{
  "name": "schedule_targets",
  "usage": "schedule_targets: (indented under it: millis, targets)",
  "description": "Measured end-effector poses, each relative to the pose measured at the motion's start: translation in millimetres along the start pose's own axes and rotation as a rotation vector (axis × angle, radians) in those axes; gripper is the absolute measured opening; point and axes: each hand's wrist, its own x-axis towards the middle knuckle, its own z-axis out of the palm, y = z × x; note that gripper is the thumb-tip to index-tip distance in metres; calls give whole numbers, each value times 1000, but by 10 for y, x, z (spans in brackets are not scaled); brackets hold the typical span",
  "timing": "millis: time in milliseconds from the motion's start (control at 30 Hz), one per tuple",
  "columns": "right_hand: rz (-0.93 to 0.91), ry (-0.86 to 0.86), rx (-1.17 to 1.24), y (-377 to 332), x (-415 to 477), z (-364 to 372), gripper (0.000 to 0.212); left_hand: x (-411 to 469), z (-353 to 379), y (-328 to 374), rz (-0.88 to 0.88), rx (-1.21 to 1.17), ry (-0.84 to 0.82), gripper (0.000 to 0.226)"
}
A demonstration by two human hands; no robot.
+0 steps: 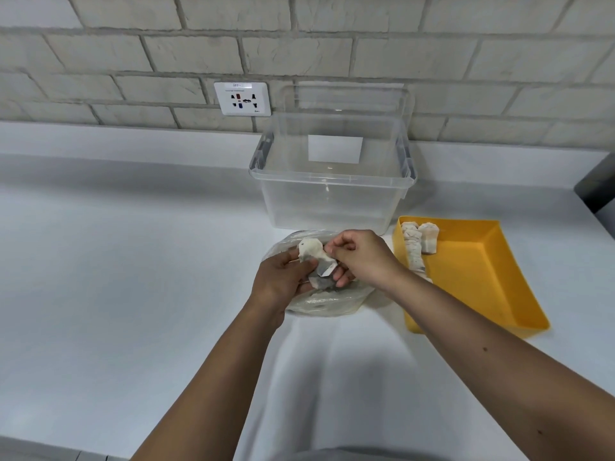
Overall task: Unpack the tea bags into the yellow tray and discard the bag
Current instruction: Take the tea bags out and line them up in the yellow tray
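Note:
A clear plastic bag [319, 302] with tea bags inside lies on the white counter at the centre. My left hand [283, 277] holds a small bunch of white tea bags [312, 251] over the bag. My right hand [362, 254] pinches the top of that same bunch from the right. The yellow tray [482, 281] sits just to the right, with a row of several tea bags [414, 247] along its left wall.
A clear plastic bin [332, 181] stands behind the bag, against the brick wall. A wall socket [242, 98] is mounted at the back left. A dark object [597, 186] pokes in at the right edge. The white counter [133, 261] stretches left.

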Motion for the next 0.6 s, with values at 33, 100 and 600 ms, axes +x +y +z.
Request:
schedule_targets:
  millis: [33, 100, 600]
  targets:
    - [-3, 4, -83, 33, 34, -4, 9, 4, -11, 7, 4, 3, 16, 19]
    - [-35, -21, -335, 87, 80, -33, 15, 36, -51, 4, 13, 31, 46, 19]
    - [-192, -50, -764, 180, 149, -39, 14, 85, -156, 3, 44, 61, 64, 18]
